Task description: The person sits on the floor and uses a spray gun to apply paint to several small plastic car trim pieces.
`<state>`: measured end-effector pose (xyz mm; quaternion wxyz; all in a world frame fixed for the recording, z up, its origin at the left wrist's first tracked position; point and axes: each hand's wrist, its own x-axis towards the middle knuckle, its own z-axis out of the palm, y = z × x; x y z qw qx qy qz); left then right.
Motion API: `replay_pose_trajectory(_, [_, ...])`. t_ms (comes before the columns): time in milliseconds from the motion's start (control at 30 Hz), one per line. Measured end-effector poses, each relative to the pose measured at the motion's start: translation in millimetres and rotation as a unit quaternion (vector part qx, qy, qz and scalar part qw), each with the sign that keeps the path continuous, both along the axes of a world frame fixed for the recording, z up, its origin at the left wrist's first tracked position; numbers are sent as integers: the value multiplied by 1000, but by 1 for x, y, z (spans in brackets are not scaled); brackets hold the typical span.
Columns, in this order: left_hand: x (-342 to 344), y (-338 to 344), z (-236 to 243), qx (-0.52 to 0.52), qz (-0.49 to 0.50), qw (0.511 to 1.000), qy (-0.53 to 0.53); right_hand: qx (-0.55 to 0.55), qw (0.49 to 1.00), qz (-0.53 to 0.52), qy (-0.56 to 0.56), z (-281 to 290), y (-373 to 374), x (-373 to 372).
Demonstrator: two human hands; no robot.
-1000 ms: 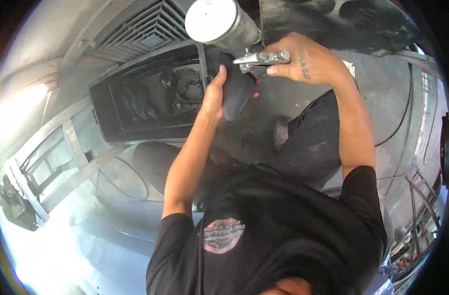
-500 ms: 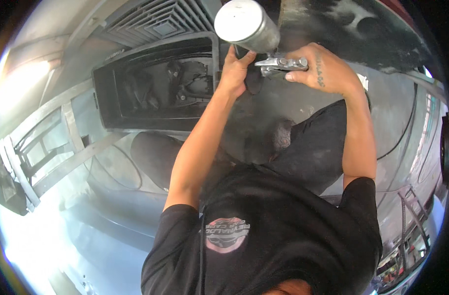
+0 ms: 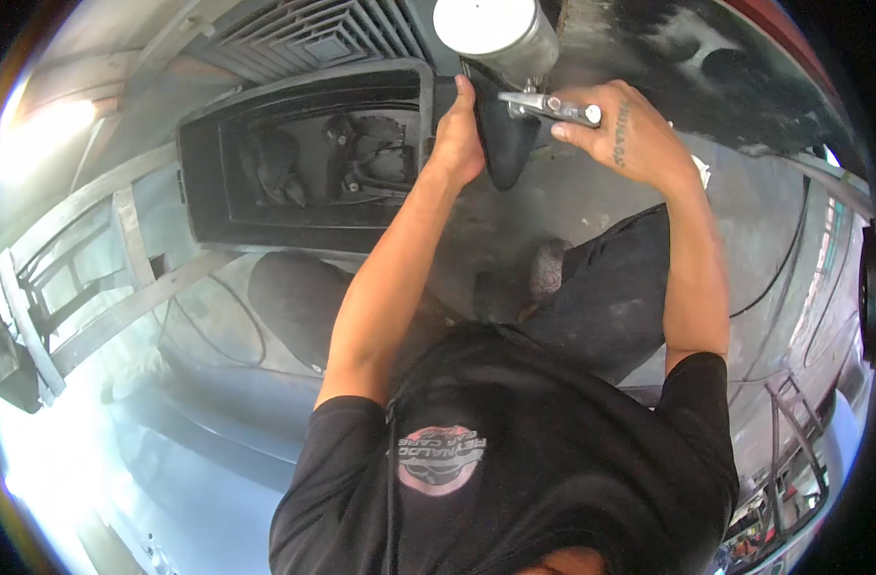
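Note:
My right hand [image 3: 630, 134] grips a metal spray gun [image 3: 553, 107] with a silver paint cup [image 3: 524, 56] and a white lid on top. The gun's nose points left. In my left hand [image 3: 457, 144] is a black, roughly triangular panel [image 3: 500, 134], held up by its left edge with the narrow rounded end down. The spray gun stands close in front of the panel, and the cup hides its upper part. Some of my right fingers are hidden behind the gun.
A black open box-shaped housing [image 3: 294, 235] with dark parts in it lies left of my hands. Beyond it is a ribbed grey panel [image 3: 323, 46]. A metal frame [image 3: 150, 311] stands at the left, a pale blue body panel [image 3: 218, 431] at lower left. A dark hose [image 3: 793, 259] runs along the right.
The black panel has turned so that more of its broad face shows. The spray gun and cup have shifted slightly to the right and away, and my left thumb has straightened.

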<state>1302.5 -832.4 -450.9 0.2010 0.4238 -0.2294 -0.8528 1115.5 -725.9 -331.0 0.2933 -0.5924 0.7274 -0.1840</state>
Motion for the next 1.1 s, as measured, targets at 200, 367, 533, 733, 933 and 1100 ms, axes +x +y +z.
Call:
replay_pose_trajectory(200, [5, -5, -36, -111, -24, 993, 34, 8, 1000, -3, 5, 1, -1, -5])
replay_pose_trajectory(367, [-8, 5, -11, -257, -30, 963, -79, 89, 995, -27, 27, -2, 3, -15])
replay_pose_trajectory(533, [-8, 1, 5, -312, -19, 943, -118, 111, 992, -56, 18, 11, 7, -17])
replay_pose_trajectory(733, [16, -8, 13, -336, 20, 934, -117, 65, 994, -72, -46, 11, 1, -14])
replay_pose_trajectory(933, [105, -48, 57, -334, 77, 929, -143, 72, 986, -78, -125, 4, 5, -31])
replay_pose_trajectory(1100, [248, -154, -16, -452, 62, 789, -411, 68, 993, -59, -73, -8, -6, -19])
